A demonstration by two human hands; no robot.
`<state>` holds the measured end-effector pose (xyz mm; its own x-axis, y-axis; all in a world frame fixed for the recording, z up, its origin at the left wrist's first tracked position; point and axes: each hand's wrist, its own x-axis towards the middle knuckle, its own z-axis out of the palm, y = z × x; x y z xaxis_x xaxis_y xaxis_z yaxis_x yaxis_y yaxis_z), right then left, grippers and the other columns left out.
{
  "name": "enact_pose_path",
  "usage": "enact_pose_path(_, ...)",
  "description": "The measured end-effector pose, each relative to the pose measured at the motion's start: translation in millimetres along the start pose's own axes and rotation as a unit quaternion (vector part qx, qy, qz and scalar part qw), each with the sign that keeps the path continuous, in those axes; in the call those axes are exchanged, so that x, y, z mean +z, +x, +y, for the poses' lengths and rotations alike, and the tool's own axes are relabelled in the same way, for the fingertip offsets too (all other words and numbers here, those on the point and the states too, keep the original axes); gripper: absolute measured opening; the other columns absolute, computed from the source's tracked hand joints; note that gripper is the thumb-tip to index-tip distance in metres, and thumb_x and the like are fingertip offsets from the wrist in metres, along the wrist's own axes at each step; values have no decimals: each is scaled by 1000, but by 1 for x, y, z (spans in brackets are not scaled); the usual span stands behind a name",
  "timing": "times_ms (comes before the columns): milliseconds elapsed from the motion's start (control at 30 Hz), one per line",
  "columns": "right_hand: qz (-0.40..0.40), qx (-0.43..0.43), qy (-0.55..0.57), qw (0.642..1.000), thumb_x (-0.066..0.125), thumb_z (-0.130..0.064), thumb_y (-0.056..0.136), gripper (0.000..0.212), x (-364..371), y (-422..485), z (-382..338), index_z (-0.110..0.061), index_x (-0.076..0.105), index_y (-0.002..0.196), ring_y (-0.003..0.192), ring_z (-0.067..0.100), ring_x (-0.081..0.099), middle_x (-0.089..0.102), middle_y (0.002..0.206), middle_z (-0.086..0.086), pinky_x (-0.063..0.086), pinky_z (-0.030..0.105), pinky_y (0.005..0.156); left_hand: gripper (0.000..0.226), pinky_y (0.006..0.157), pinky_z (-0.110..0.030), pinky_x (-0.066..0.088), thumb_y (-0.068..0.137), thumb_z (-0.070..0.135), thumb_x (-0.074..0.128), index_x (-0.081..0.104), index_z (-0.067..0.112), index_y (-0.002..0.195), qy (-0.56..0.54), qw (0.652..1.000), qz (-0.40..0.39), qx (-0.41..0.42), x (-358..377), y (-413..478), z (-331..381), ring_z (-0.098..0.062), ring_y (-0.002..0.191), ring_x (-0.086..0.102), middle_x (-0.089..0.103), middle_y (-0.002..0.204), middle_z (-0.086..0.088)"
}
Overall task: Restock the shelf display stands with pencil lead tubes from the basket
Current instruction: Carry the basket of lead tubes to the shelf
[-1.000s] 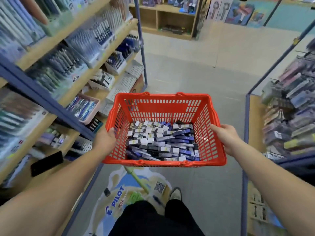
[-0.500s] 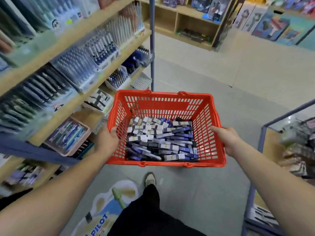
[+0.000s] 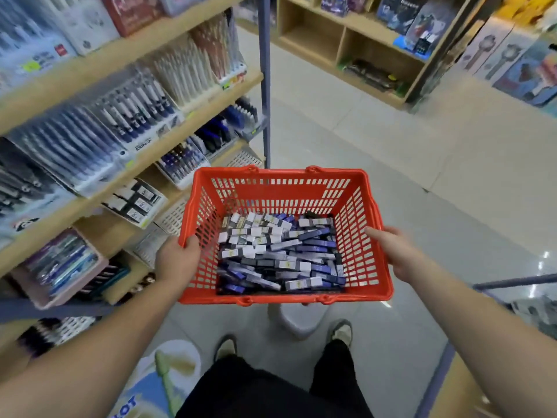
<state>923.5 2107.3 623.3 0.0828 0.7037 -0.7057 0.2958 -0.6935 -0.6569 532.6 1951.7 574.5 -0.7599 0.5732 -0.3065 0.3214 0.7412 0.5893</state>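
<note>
red slotted plastic, the rectangular shopping basket (image 3: 283, 188) sat at the centre of the view, carried level above the pale tiled floor (image 3: 376, 140). the left hand (image 3: 177, 260) clasped the basket's rim at 9 o'clock, thumb hooked over the edge and the rest of the fingers beneath it (out of sight). the right hand (image 3: 394, 251) gripped the opposite rim at 3 o'clock, thumb along the top edge. inside, covering the basket's bottom, lay a loose heap of slim pencil lead tubes (image 3: 280, 251) in white, grey, dark blue and black, pointing every way and piled on one another. from 8 to 11 o'clock ran the wooden shelves on a blue metal frame (image 3: 265, 79), stocked with tilted clear display stands of pens (image 3: 135, 116); just beside the basket's left wall stood a white display stand of small black-and-white boxes (image 3: 135, 203) and, lower down at 8 o'clock, a pink tray of pens (image 3: 63, 267). at 6 o'clock were the person's black trousers (image 3: 271, 387) and two pale shoes, with a white stool (image 3: 297, 322) under the basket's near edge. at 1 o'clock, well apart, stood a low wooden cubby unit (image 3: 361, 40).
</note>
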Motion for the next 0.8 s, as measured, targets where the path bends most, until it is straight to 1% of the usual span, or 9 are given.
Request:
enact_pose_path(67,-32,-5,-43,999,71,-30,98,47,-12,25,-16,-8,52,135,82,25,74,73,102,10,54,33,58,49,79,-41,56,99,53,50,71,8,104,5,999,19,-25,19,-10,7,-38,85,70,73,91,-18)
enact_pose_path(167,-63,-24,-116,991,70,-31,98,49,-18,54,-43,-6,50,135,77,23,74,73,98,10,54,31,54,47,70,-37,42,104,42,55,69,-2,99,5,997,61,-53,35,-27,14,-44,87,69,70,91,-27)
enact_pose_path(267,-106,-47,-181,977,70,-33,98,47,3,70,-73,-5,50,131,75,23,74,72,96,9,54,32,57,47,69,-37,43,105,45,53,70,1,102,2,991,89,-104,32,-44,-1,-44,90,70,71,93,-26)
enact_pose_path(333,-127,-63,-220,965,68,-34,99,40,30,74,-93,-10,48,123,75,23,73,70,94,8,54,34,56,46,70,-38,45,105,45,52,71,4,106,-3,984,107,-141,23,-50,-16,-45,91,70,72,94,-25)
enact_pose_path(400,-144,-79,-265,950,68,-36,99,40,64,77,-105,-12,48,124,78,26,73,70,96,9,56,36,60,46,71,-40,47,105,45,51,71,4,105,-16,974,126,-185,10,-56,-33,-45,92,70,73,94,-25)
enact_pose_path(533,-183,-108,-343,915,68,-40,98,41,142,79,-116,-12,51,123,82,29,74,73,98,11,59,45,77,46,69,-38,41,105,44,51,69,2,101,-60,955,161,-241,-11,-62,-80,-45,91,68,70,93,-24)
enact_pose_path(600,-213,-106,-373,897,67,-42,98,39,181,80,-117,-12,53,119,79,30,75,74,94,12,60,44,75,47,69,-37,41,105,45,51,66,0,104,-67,942,170,-282,-21,-62,-100,-44,91,67,69,95,-23)
enact_pose_path(700,-230,-115,-415,873,67,-50,96,47,235,92,-114,-10,59,118,77,31,76,75,90,12,61,44,75,48,72,-35,40,105,44,50,61,-2,109,-76,923,170,-335,-30,-59,-124,-39,86,62,64,95,-20)
enact_pose_path(800,-257,-110,-449,849,64,-57,95,51,277,105,-105,-10,62,115,76,29,75,75,91,10,58,39,67,60,76,-41,52,102,59,41,61,4,112,-87,908,154,-380,-28,-59,-152,-40,88,67,70,100,-21)
